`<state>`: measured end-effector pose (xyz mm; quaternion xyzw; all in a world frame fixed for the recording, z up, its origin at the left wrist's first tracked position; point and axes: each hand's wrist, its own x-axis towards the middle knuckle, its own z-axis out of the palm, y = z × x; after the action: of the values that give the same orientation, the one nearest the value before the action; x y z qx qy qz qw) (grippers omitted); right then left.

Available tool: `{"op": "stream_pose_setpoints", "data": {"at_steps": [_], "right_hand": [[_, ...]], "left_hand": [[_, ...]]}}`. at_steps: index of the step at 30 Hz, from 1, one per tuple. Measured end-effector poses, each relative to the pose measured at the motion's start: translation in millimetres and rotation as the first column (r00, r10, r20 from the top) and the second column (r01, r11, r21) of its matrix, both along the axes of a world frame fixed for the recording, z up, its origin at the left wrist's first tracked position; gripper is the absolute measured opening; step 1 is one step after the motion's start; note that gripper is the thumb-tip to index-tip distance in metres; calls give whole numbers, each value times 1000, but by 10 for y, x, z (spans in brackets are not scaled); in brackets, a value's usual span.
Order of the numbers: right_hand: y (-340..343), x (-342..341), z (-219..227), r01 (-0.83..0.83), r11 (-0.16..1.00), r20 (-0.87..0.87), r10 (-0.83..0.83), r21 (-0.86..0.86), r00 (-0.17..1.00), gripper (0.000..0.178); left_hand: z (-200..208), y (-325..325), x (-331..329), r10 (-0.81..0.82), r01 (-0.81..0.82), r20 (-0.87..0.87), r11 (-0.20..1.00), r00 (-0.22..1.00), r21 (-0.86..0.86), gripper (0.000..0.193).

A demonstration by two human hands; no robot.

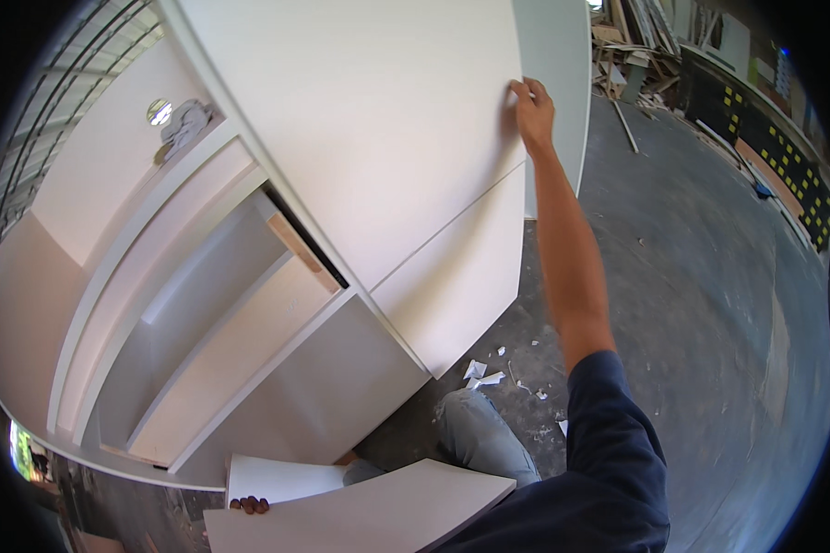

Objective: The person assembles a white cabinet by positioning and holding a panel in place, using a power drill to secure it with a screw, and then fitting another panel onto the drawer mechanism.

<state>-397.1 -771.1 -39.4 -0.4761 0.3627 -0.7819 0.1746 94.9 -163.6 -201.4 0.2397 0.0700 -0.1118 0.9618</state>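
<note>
My right hand [535, 112] reaches up to the free edge of a large white cabinet door [378, 120], its fingers bent round that edge. Below a thin seam lies a smaller white door or panel [466, 267]. At the bottom, the fingers of my left hand [249, 505] curl over the edge of a loose white board [369, 511]; the rest of that hand is hidden behind the board. Left of the doors is the white cabinet body [295, 405], with a drawer [240, 359] whose wooden side shows inside an open bay.
A crumpled grey cloth [186, 127] lies on an upper ledge by a round hole [160, 112]. White scraps [484, 376] litter the dark floor [692, 369] near my knee. Scrap boards [632, 55] are piled far right, beside a black panel with yellow squares [775, 147].
</note>
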Motion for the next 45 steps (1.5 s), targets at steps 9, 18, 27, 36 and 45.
{"op": "stream_pose_setpoints", "data": {"at_steps": [9,18,27,36,45], "right_hand": [[1471,-241,-3092,101,960,-828,171,263,534,54],[4113,535,-2996,-586,182,-450,821,790,-352,83],[4050,725,-3528,-541,-27,-179,929,841,-325,71],[4462,1738,-3923,-934,-327,819,493,-141,-296,50],[4056,1861,-2447,-979,16,634,764,-202,-118,41]], "left_hand": [[-138,210,-22,3,-5,-19,998,1000,-67,46],[-173,683,85,53,-49,28,993,998,-109,40],[-137,682,419,-10,41,138,973,990,-226,34],[-590,487,360,-131,258,336,894,933,-366,30],[-715,195,185,-186,385,542,879,819,-281,31]]}}
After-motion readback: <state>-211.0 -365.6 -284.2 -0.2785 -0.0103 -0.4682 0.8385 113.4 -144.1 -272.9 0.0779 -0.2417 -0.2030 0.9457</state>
